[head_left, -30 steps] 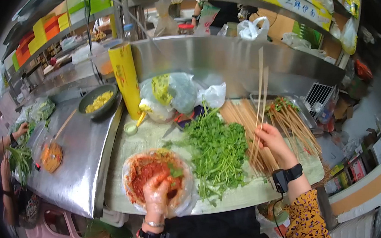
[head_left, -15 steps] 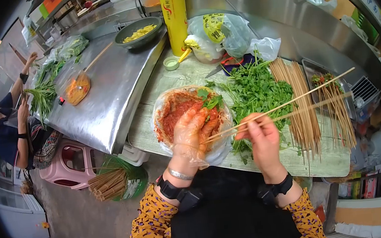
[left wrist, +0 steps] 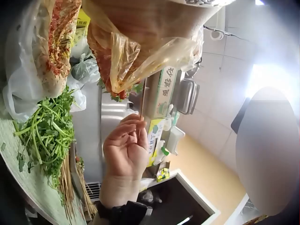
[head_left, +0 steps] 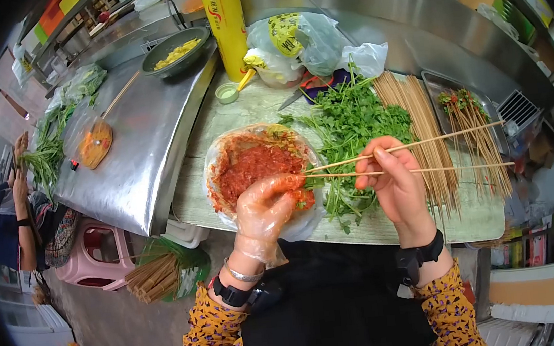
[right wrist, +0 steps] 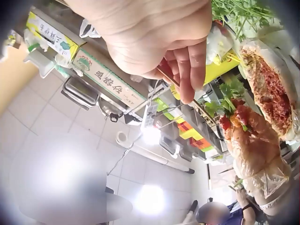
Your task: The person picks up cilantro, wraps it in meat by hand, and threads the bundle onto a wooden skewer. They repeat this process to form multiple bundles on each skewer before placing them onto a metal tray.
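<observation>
My left hand [head_left: 259, 212], in a clear plastic glove smeared red, pinches a red-coated morsel with a green coriander sprig [right wrist: 228, 99] over the near rim of the bowl. The plastic-lined bowl [head_left: 218, 203] contains red minced mixture [head_left: 252, 165]. Two thin wooden skewers [head_left: 452, 135] are pinched in my bare right hand [head_left: 396, 181], lying nearly level and slightly spread. Their left ends come together at the left fingertips; the glove and mixture hide the very tips. Just behind the right hand lies a heap of fresh coriander [head_left: 359, 120].
Loose skewers [head_left: 426, 150] lie right of the coriander, beside a metal tray [head_left: 433, 85] with filled skewers [head_left: 478, 131]. Behind are scissors [head_left: 291, 99], a small green-white dish [head_left: 227, 94], plastic bags [head_left: 317, 40] and a yellow roll [head_left: 224, 23]. Another person [head_left: 8, 215] is at left.
My right hand has brought the two skewers from upright over the skewer pile to level, tips at my left hand. The left hand has come up from the mixture with a morsel. The view tilted down.
</observation>
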Motion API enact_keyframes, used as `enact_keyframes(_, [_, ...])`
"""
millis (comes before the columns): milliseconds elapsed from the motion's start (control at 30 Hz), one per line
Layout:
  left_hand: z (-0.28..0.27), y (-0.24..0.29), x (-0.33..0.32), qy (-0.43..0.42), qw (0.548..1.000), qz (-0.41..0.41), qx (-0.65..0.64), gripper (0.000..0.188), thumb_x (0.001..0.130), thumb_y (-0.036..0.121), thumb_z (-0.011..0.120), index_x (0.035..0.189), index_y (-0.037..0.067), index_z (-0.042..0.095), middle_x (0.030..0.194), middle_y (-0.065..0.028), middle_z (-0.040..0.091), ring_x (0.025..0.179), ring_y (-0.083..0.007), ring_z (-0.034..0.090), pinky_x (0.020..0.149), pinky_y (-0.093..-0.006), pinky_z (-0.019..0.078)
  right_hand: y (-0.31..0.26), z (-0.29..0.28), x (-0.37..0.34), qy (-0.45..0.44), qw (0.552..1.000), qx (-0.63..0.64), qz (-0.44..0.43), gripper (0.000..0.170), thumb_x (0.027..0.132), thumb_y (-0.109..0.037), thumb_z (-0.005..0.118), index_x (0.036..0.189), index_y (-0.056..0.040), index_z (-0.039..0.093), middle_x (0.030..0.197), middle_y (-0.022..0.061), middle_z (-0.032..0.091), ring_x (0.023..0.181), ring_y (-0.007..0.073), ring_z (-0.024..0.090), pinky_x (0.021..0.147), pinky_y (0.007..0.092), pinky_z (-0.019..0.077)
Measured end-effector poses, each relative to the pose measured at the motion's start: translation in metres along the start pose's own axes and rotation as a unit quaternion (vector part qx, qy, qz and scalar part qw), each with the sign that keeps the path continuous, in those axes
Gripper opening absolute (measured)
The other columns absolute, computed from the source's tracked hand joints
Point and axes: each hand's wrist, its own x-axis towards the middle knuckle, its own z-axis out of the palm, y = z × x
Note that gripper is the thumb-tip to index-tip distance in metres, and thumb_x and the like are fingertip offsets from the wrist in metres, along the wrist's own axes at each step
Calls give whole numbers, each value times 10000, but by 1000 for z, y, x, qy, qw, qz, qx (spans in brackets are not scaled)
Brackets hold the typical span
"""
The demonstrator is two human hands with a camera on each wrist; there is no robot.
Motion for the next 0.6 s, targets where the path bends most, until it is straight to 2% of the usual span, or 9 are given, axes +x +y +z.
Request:
enact_keyframes(267, [1,1,-3,-19,999,8,32,237,765,-49,578,996,-36,632,944,-70,644,867,-137,594,795,-269,481,15,-9,3,-5,999,25,26,156,937,-180,445,942,-39,511,785,115,626,617,169,628,570,264,527])
enact_keyframes(367, [3,-3,-1,-16,999,11,45,288,765,-48,582,1052,-42,604,974,-81,641,892,-152,598,820,-277,482,14,-13,2,-4,999,11,34,155,934,-184,453,942,-41,510,780,110,627,610,166,626,564,261,525])
enact_keyframes(433, [8,-2,-1,8,999,6,-37,345,772,-48,581,1117,-57,560,1021,-110,627,924,-176,600,849,-303,488,12,-15,0,4,999,-16,42,156,932,-191,460,947,-44,509,776,104,626,609,161,625,557,255,521])
enact_keyframes(467, [6,-4,0,7,999,6,-37,345,772,-48,581,1117,-57,560,1021,-110,627,924,-176,600,849,-303,488,12,-16,0,5,999,-16,42,156,932,-191,460,947,-44,509,776,104,626,609,161,625,557,255,521])
enact_keyframes(533, [2,-10,2,-12,996,-44,-73,368,785,-37,581,1147,-74,529,1060,-139,610,949,-205,601,871,-335,491,10,-16,-1,4,998,-34,43,160,934,-200,463,949,-47,510,774,97,625,611,154,623,556,247,516])
enact_keyframes(600, [2,-7,0,-21,989,-73,-123,354,791,-53,559,1142,-74,531,1076,-140,603,972,-197,590,874,-322,486,8,-15,-2,5,998,-44,42,163,935,-203,465,950,-48,511,775,93,623,615,151,622,562,244,514])
